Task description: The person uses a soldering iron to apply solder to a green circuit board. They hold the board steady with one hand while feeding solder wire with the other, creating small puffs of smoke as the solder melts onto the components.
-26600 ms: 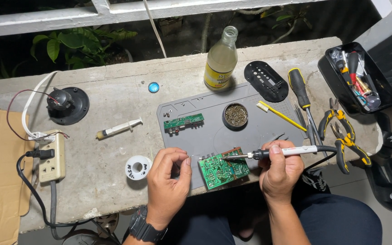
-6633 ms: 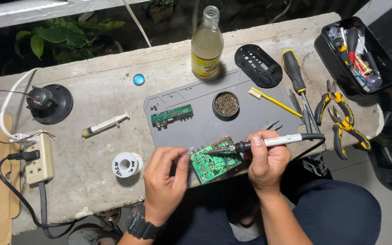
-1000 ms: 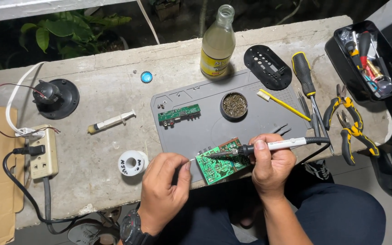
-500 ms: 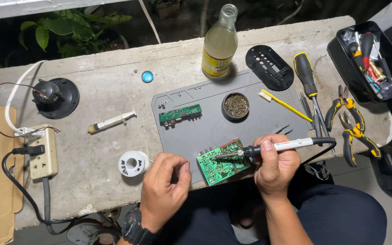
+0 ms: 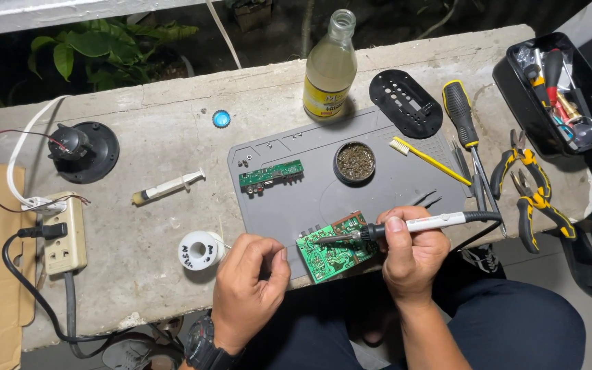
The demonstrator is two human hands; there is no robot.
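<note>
Right hand (image 5: 411, 257): grip closed pen-fashion on the soldering iron (image 5: 405, 227), tip resting on the green circuit board (image 5: 336, 247) just left of the grip; left hand (image 5: 249, 288): fingers pinched shut, apparently on a fine solder wire (too thin to be sure), just left of the board; the board lies at the near edge of the grey mat (image 5: 337, 192) on the counter (image 5: 159, 144). Change: against half a second ago, the iron and both hands sit almost as they did, so the same joint appears to be in work. Containers: round tin (image 5: 355, 162) beyond the grip, holding brownish cleaning wool; black tray (image 5: 515, 96) far right of the grip, holding assorted tools; glass bottle (image 5: 329, 68), uncapped, pale liquid inside; solder spool (image 5: 201, 250) beside the left hand.
</note>
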